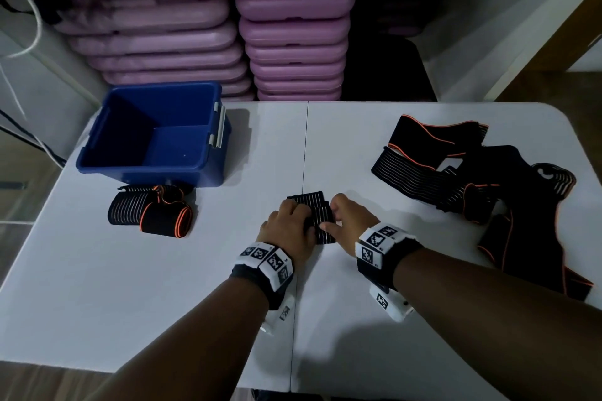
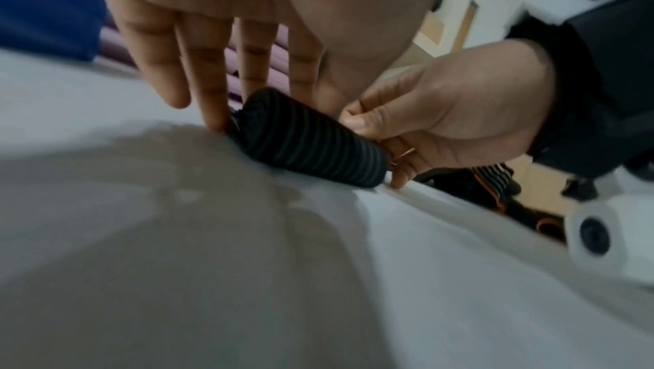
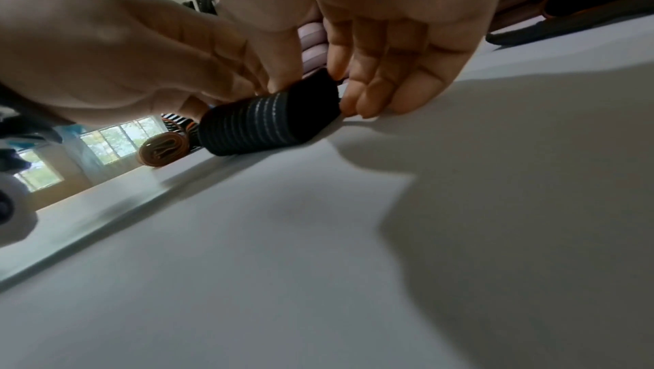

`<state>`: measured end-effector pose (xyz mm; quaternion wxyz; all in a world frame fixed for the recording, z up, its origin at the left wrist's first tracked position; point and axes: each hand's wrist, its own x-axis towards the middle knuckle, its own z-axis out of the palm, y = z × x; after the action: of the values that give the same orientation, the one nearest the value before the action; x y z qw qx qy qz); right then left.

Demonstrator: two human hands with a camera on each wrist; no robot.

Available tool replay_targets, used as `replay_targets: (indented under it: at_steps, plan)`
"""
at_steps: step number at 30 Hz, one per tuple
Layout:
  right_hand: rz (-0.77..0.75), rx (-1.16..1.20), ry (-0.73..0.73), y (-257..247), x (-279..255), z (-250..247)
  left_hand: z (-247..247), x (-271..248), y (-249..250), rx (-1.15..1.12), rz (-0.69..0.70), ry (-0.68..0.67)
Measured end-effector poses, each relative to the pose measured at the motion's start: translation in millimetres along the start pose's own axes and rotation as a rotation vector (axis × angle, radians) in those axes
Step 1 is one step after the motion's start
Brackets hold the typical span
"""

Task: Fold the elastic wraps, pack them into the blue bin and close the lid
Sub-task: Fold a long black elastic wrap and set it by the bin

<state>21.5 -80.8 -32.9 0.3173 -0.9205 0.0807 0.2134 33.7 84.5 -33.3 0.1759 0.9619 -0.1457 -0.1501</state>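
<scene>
A black elastic wrap with thin pale stripes point(image 1: 317, 216) lies partly rolled at the middle of the white table point(image 1: 130, 286). My left hand point(image 1: 288, 221) grips its left end, fingertips point(image 2: 216, 120) down on the far side of the roll point(image 2: 311, 148). My right hand point(image 1: 347, 216) pinches the roll's right end point(image 3: 269, 123) between thumb and fingers point(image 3: 371, 95). The blue bin point(image 1: 169, 176) stands open and empty at the far left. I see no lid.
Two rolled wraps with orange edges point(image 1: 153, 212) lie just in front of the bin. A loose heap of unrolled black and orange wraps point(image 1: 472, 172) covers the table's right side. Stacked purple cases point(image 1: 293, 42) stand behind the table.
</scene>
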Motion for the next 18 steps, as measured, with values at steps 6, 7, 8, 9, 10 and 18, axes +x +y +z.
replay_targets:
  at_steps: [6,7,8,9,10,18]
  plan:
    - [0.082,0.203,0.023,-4,-5,15,13,-4,1,-0.357,-0.146,0.081]
    - [0.107,0.253,0.036,-5,-6,18,13,-5,0,-0.401,-0.160,0.100]
    - [0.125,0.291,0.046,-7,-7,19,13,-5,-1,-0.428,-0.170,0.108]
    - [0.133,0.316,0.053,-8,-8,20,12,-5,-4,-0.444,-0.173,0.109]
    - [0.134,0.329,0.057,-9,-9,21,12,-6,-7,-0.453,-0.171,0.103]
    - [0.101,0.410,0.011,-35,-8,34,-1,-13,-40,-0.350,-0.082,0.076]
